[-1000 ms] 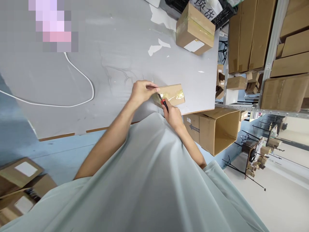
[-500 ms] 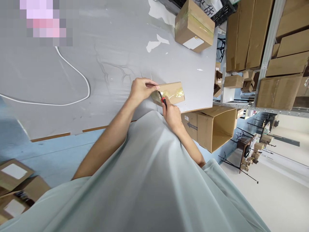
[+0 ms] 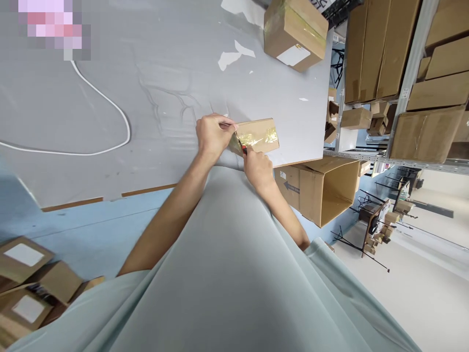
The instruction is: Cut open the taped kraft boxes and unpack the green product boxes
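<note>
A small cardboard box (image 3: 260,139) with shiny yellowish tape lies on the grey table (image 3: 176,54), close to its front edge. My left hand (image 3: 214,133) pinches the box at its left end, fingertips at the upper corner. Wrapped round a red and black cutter (image 3: 244,148), my right hand (image 3: 258,169) is at the box's lower side. The cutter's tip points up and left, at the taped left part of the box near my left fingertips. My right palm hides most of the cutter's handle.
A larger taped box (image 3: 296,36) sits at the table's back right. An open carton (image 3: 318,190) stands beyond the front right edge. A white cable (image 3: 126,120) curves across the left. Shelves with cartons (image 3: 427,134) are right; more boxes (image 3: 27,288) lie lower left.
My right hand and the cutter have shifted slightly down relative to the box, and less of the handle shows. My left hand still holds the box's end. The whole view has shifted a little.
</note>
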### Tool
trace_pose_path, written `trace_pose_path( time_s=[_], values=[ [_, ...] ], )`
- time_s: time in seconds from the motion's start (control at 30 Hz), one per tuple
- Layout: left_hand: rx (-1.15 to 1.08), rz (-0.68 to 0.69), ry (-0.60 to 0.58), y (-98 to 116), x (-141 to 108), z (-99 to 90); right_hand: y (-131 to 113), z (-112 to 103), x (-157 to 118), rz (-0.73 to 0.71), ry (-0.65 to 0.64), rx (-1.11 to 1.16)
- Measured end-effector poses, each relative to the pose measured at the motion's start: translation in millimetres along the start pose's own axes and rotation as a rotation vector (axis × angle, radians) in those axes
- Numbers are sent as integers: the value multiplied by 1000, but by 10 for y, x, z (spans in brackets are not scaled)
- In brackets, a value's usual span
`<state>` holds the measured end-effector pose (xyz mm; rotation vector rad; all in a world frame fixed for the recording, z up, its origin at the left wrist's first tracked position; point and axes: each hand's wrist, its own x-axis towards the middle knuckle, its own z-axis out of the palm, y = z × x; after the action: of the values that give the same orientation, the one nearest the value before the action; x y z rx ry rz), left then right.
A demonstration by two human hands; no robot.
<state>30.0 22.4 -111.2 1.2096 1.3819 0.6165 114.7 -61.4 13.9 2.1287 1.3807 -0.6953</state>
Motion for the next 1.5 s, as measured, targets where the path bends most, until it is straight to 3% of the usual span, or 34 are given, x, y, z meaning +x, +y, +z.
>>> trace_pose_path(
  time_s=[0.2,0.33,0.43,0.53,0.7,0.87,1.17,1.5],
  values=[
    [30,12,43,-30,5,21,118,74,-140,-11,-74,-25],
    [-3,31,0,-105,-18,16,317,59,-339,-23,-124,-7],
    [14,59,4,-78,-84,3,522,-4,-471,-39,-81,54],
    [133,186,38,29,-157,68,747,-36,-484,-29,18,137],
    [241,444,-92,234,-241,493,1112,-30,-225,23,133,215],
    [267,486,-211,265,-256,855,1366,-53,117,-48,173,252],
    [352,422,-188,226,-224,876,1506,-132,596,-174,46,234],
    [388,380,-143,186,-202,905,1390,-150,684,-197,49,221]
  ],
)
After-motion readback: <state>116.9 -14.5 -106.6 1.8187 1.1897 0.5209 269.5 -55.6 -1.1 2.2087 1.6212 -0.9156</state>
